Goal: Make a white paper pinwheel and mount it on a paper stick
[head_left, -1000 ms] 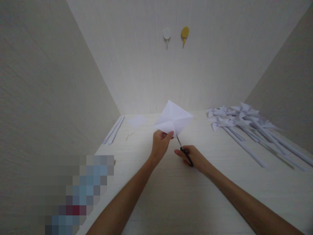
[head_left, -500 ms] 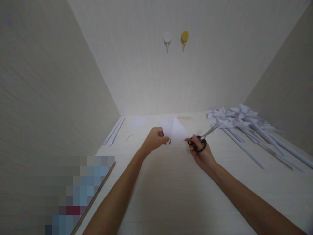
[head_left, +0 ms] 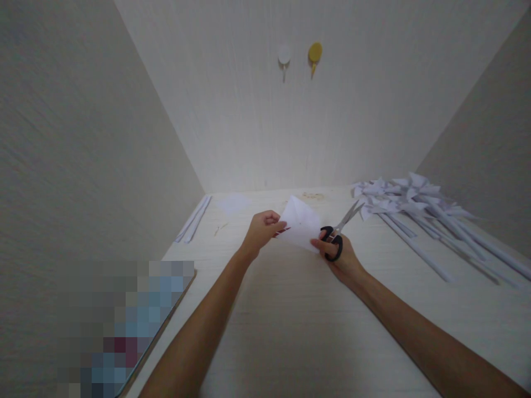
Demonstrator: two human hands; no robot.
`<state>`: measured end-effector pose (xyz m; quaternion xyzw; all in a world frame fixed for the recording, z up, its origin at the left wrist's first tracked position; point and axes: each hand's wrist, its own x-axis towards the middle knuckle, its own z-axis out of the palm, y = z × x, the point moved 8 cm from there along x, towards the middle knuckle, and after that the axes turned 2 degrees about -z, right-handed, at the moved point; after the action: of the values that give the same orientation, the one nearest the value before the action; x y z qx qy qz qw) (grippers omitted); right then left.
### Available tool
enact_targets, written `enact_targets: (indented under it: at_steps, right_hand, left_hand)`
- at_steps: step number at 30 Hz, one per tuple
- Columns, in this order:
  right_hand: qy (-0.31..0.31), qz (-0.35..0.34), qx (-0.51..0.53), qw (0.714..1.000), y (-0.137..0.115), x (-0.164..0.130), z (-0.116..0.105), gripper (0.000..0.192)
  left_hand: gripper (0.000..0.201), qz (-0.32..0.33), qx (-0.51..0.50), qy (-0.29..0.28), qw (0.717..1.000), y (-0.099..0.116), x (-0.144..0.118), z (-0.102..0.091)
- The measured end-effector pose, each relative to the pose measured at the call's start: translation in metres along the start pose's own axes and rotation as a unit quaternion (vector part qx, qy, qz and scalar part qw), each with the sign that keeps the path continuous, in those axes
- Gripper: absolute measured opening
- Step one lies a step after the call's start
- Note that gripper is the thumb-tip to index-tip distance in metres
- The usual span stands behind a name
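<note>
A white sheet of paper (head_left: 302,224), with slits cut in from its edges, is held up over the table between both hands. My left hand (head_left: 262,232) pinches its left side between thumb and fingers. My right hand (head_left: 338,253) has black-handled scissors (head_left: 334,243) hooked on its fingers, their blades pointing up and away to the right, slightly apart. The thumb and a fingertip of that same hand also grip the sheet's lower right corner. Part of the paper's edge is hidden behind the fingers.
Several white paper pinwheels (head_left: 410,190) on rolled paper sticks lie in a heap at the right. Rolled paper sticks (head_left: 194,218) rest at the far left, near a flat white sheet (head_left: 232,203) and small pins (head_left: 220,228). More small bits (head_left: 313,195) lie by the back wall.
The right hand has come left and taken hold of the paper's right corner, scissors still on its fingers. The paper has turned and now spreads between both hands.
</note>
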<state>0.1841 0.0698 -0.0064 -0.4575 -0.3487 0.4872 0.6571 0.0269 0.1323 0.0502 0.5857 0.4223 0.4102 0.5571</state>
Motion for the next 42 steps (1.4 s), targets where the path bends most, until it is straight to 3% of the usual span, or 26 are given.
enact_targets:
  at_steps: [3, 7, 9, 13, 16, 20, 24, 27, 31, 42]
  right_hand:
    - [0.023, -0.024, 0.012, 0.999, -0.001, 0.0, -0.004, 0.034]
    - [0.063, -0.051, 0.036, 0.996, -0.001, 0.001, -0.01, 0.035]
    - [0.072, -0.064, 0.038, 0.995, -0.002, 0.001, -0.011, 0.035]
    - [0.064, -0.083, -0.017, 0.994, -0.006, 0.0, -0.008, 0.034]
    - [0.018, -0.068, -0.082, 0.994, -0.005, -0.002, 0.0, 0.03]
    - [-0.099, -0.051, -0.165, 0.98, -0.004, -0.008, 0.018, 0.037]
    - [-0.215, -0.022, -0.281, 0.935, 0.004, -0.016, 0.033, 0.052]
    - [-0.266, -0.002, -0.332, 0.905, 0.012, -0.02, 0.038, 0.053]
    - [-0.289, 0.008, -0.346, 0.893, 0.017, -0.023, 0.039, 0.052]
    - [-0.286, 0.011, -0.343, 0.895, 0.016, -0.025, 0.041, 0.049]
  left_hand:
    - [0.02, -0.039, -0.073, 0.037, 0.996, -0.011, -0.002, 0.004]
    - [0.026, -0.102, -0.193, 0.003, 0.976, -0.027, -0.009, 0.026]
    - [0.026, -0.111, -0.186, -0.011, 0.976, -0.032, -0.012, 0.036]
    - [0.018, -0.08, -0.093, 0.055, 0.991, -0.036, -0.017, 0.035]
    - [0.017, -0.058, -0.088, 0.087, 0.991, -0.033, -0.016, 0.029]
    - [0.018, -0.025, -0.121, 0.136, 0.983, -0.021, -0.012, 0.007]
    - [0.02, 0.013, -0.15, 0.179, 0.972, -0.004, -0.009, -0.013]
    - [0.02, 0.027, -0.157, 0.192, 0.968, 0.006, -0.01, -0.017]
    - [0.022, 0.027, -0.165, 0.186, 0.968, 0.01, -0.012, -0.014]
    - [0.017, 0.028, -0.136, 0.144, 0.98, 0.008, -0.012, -0.001]
